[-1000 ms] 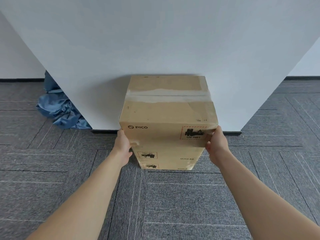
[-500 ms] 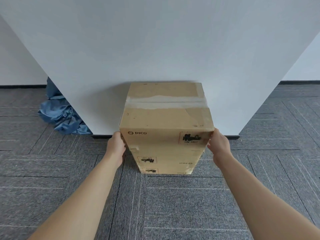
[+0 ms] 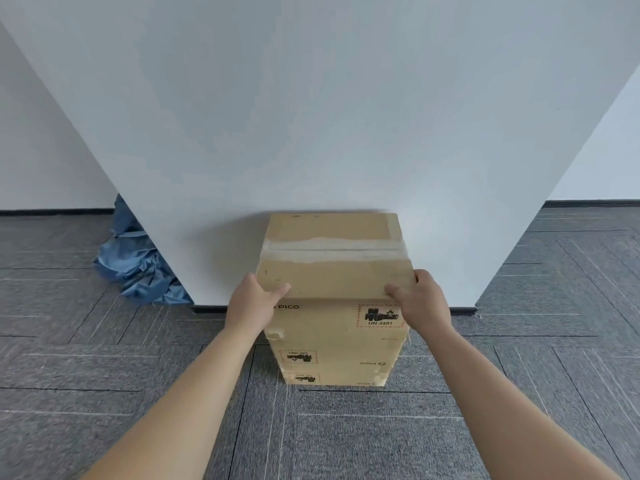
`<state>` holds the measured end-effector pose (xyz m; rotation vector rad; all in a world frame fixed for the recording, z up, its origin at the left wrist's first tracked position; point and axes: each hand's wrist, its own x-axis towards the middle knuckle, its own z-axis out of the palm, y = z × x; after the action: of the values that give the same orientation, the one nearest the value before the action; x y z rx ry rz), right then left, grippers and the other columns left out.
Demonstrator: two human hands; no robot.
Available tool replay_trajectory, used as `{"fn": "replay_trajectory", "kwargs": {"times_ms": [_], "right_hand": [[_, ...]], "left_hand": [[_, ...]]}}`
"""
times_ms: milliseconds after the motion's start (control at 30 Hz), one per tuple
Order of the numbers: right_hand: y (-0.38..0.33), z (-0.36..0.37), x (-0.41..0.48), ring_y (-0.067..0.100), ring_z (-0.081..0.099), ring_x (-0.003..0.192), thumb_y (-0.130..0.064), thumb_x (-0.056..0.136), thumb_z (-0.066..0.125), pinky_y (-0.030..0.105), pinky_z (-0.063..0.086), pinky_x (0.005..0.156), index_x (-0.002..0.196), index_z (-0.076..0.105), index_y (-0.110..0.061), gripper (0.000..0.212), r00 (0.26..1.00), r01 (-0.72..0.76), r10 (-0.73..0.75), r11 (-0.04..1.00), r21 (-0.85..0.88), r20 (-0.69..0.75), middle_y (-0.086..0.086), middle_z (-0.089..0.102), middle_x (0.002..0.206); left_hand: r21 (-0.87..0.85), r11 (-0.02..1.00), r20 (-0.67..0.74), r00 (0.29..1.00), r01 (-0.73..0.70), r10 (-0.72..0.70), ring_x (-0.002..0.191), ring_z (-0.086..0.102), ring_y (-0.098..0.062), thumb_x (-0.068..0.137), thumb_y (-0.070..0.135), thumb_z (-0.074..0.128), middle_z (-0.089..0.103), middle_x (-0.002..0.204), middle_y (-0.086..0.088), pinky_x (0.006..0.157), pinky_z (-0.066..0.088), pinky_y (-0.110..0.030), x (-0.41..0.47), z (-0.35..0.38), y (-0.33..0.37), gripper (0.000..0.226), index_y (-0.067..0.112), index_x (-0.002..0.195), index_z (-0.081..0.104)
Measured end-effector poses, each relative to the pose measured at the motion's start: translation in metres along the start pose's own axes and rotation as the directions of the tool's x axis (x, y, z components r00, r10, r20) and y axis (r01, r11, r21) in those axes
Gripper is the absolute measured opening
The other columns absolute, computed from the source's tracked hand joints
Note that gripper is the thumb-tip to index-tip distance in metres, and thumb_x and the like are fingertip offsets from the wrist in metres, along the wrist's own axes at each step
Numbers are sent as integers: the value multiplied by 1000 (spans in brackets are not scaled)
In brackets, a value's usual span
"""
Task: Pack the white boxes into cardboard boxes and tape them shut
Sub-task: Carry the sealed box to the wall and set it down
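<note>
While the top cardboard box [image 3: 332, 278] sits on two lower boxes [image 3: 341, 358] on the grey carpet [image 3: 346, 434], its back against the white pillar [image 3: 311, 116], the person grips its near corners. The left hand [image 3: 254, 301] lays its thumb over the top edge with its fingers wrapped round the left side, and the right hand [image 3: 420, 301] mirrors it at the right corner. A tape strip [image 3: 332, 249] crosses the lid, and crumpled blue cloth [image 3: 138, 268] lies left of the pillar.
</note>
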<state>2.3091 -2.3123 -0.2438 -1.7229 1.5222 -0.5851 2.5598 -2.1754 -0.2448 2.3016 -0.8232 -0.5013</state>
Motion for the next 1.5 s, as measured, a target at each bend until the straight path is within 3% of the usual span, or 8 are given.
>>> {"fn": "replay_trajectory", "kwargs": {"times_ms": [233,433,633,733,833,1033,1167,1500], "right_hand": [[-34,11,-12,20,38,137,-28,87,68,36,36,109,136,54,-14,53,949,303,-313,874,-381,36,-1,47,147],[-36,30,-24,16,43,128,-33,91,58,32,36,98,112,65,-16,28,941,329,-334,848,-415,63,-4,54,132],[-26,44,-21,19,27,143,-36,95,52,34,24,116,130,57,-17,40,949,312,-304,857,-410,87,0,40,150],[-49,26,-33,17,32,140,-34,97,50,36,34,111,135,53,-18,41,969,241,-202,902,-359,142,-4,41,150],[-96,-19,-61,17,45,128,-33,97,51,36,45,100,136,53,-19,41,972,229,-197,919,-320,129,-7,47,143],[-240,-164,-120,16,59,106,-36,97,50,36,52,86,137,49,-22,43,977,201,-173,942,-268,125,-6,51,139],[-334,-258,-176,17,58,112,-36,98,50,35,51,88,137,51,-19,42,980,199,-184,945,-260,81,-3,54,137],[-427,-361,-293,13,55,118,-38,98,51,30,47,91,136,53,-21,42,984,152,-168,966,-208,-59,-7,55,137]], "left_hand": [[301,903,58,951,-308,305,134,43,-22,90,46,66,48,145,-2,108,37,-39,-19,9,31,59,17,139,53],[281,891,61,933,-358,356,143,34,-23,96,50,55,43,152,-4,119,24,-41,-24,16,27,54,18,139,55],[229,926,108,953,-301,284,149,20,-22,97,46,54,31,159,-1,121,15,-40,-26,23,22,53,22,144,49],[163,959,196,961,-230,197,143,35,-18,98,42,54,32,158,1,117,29,-35,-40,5,45,55,20,147,44],[155,963,217,959,-218,182,118,55,-13,98,40,53,44,148,3,96,40,-25,-67,-40,93,50,19,144,46],[100,951,220,939,-292,265,128,48,-12,99,40,53,49,143,4,99,37,-23,-135,-186,246,47,19,142,49],[64,957,172,948,-284,269,110,62,-22,98,42,53,58,133,1,82,45,-26,-195,-286,336,44,22,136,53],[-2,907,238,880,-422,410,122,54,-11,97,46,54,58,135,9,98,45,-28,-283,-403,392,42,24,133,56]]}}
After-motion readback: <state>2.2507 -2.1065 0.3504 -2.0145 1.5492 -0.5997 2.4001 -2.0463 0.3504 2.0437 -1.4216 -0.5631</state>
